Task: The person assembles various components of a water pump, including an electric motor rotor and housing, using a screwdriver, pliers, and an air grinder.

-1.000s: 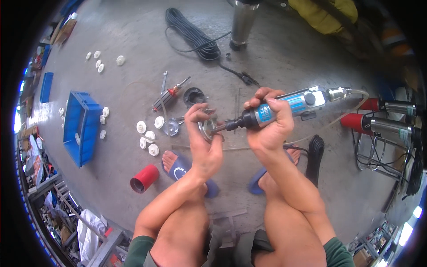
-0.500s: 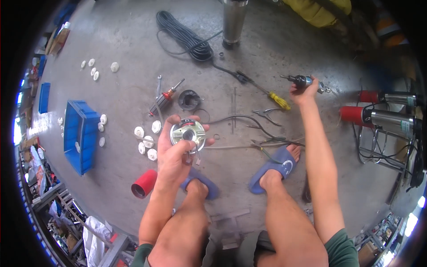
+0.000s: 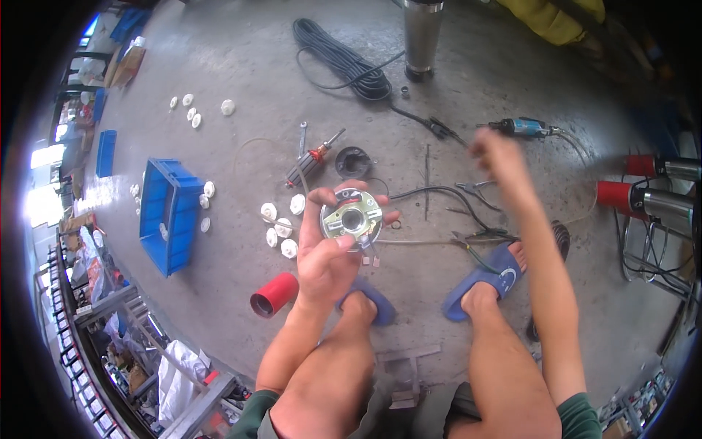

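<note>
My left hand point(image 3: 322, 252) is closed round a round metal motor end cover point(image 3: 333, 221) with a central hole and small terminals hanging below it. The thumb presses on its front face. My right hand point(image 3: 499, 157) is farther off to the right, smeared by motion, so its fingers cannot be read. Just beyond it lies a blue-and-black air screwdriver point(image 3: 523, 128) with a hose, on the floor. Past my left hand lie a motor armature point(image 3: 313, 165), a small wrench point(image 3: 303, 137) and a black ring-shaped part point(image 3: 353, 162).
Several white plastic discs point(image 3: 289, 249) and a red tube point(image 3: 275, 295) lie left of my left hand, near a blue bin point(image 3: 167, 219). A coiled black cable point(image 3: 344, 62) and a steel cylinder point(image 3: 423, 40) are farther away. Pliers point(image 3: 479, 192) lie ahead of my right foot; red-ended steel pumps point(image 3: 613, 194) are at right.
My right hand has let go of the air screwdriver, which now lies on the floor, and has come away from it. My left hand keeps hold of the end cover. The view has shifted left.
</note>
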The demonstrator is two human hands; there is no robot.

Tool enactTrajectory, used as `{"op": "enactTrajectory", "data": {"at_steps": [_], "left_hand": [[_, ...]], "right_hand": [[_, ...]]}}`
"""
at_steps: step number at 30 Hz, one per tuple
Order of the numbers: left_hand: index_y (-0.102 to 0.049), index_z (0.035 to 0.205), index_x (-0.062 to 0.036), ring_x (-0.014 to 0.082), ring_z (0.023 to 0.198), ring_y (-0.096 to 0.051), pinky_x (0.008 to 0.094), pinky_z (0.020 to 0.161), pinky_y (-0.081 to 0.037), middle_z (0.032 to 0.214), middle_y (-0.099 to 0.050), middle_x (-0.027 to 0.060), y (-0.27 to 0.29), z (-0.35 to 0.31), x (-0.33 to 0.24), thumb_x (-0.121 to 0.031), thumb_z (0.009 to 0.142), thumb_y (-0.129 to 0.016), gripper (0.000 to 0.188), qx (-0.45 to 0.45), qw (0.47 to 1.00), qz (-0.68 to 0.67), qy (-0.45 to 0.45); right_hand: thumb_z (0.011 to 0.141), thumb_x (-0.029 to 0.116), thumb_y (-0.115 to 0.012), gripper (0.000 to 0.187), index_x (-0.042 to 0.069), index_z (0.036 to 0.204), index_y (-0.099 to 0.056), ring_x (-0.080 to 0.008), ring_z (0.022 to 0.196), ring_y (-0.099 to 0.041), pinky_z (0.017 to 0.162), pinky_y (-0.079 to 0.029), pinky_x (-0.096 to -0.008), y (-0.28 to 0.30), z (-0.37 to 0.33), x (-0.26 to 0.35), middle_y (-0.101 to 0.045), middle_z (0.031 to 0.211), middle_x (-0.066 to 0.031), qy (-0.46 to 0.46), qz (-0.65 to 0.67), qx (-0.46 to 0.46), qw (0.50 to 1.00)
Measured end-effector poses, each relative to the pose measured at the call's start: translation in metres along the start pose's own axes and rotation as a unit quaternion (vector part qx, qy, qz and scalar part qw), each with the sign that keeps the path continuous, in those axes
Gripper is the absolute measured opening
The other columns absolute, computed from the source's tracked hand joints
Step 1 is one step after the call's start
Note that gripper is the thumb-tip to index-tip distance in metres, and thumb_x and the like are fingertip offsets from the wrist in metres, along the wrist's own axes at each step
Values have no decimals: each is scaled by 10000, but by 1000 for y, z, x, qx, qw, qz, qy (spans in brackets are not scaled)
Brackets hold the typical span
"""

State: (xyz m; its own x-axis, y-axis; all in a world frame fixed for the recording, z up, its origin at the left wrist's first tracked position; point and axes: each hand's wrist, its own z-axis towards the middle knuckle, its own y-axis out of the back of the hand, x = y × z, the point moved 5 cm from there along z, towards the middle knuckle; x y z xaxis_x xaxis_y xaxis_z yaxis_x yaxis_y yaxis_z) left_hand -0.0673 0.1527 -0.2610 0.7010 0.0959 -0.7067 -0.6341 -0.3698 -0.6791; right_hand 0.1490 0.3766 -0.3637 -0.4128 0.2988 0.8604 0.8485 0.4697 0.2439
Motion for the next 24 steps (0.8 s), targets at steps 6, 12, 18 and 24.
{"op": "enactTrajectory", "data": {"at_steps": [6, 12, 18, 24], "left_hand": [[-463, 1279, -129, 452, 1317, -573, 652, 1057, -543, 1466, -472, 233, -4, 2, 3, -247, 1051, -549, 272, 3, 997, 38, -63], [-489, 1249, -104, 418, 1139, -682, 540, 872, -629, 1324, -604, 226, 2, -4, 5, -277, 1137, -420, 217, -111, 993, -49, -2], [-501, 1238, -89, 412, 1001, -729, 506, 820, -642, 1294, -638, 238, 3, -5, 3, -283, 1132, -447, 228, -86, 993, -78, 28], [-473, 1296, -125, 403, 1270, -616, 546, 940, -618, 1413, -530, 215, 6, 0, 7, -365, 1151, -400, 290, -67, 995, 53, -46]], "right_hand": [[1066, 423, -636, 439, 5, 1101, -763, -120, 793, -692, 694, -543, -289, -115, -147, 57, -763, 929, -56, -40, 151, 390, 908], [1057, 212, -654, 273, -32, 1036, -776, -91, 834, -663, 744, -550, -287, -113, -144, 45, -749, 890, -41, 29, 170, 318, 932], [1043, 162, -627, 249, -34, 1016, -778, -92, 852, -664, 777, -545, -289, -119, -148, 52, -744, 894, -46, 46, 187, 327, 925], [1061, 236, -645, 284, -33, 1027, -730, -96, 820, -660, 732, -537, -287, -124, -166, 60, -727, 869, -54, 8, 174, 300, 938]]}}
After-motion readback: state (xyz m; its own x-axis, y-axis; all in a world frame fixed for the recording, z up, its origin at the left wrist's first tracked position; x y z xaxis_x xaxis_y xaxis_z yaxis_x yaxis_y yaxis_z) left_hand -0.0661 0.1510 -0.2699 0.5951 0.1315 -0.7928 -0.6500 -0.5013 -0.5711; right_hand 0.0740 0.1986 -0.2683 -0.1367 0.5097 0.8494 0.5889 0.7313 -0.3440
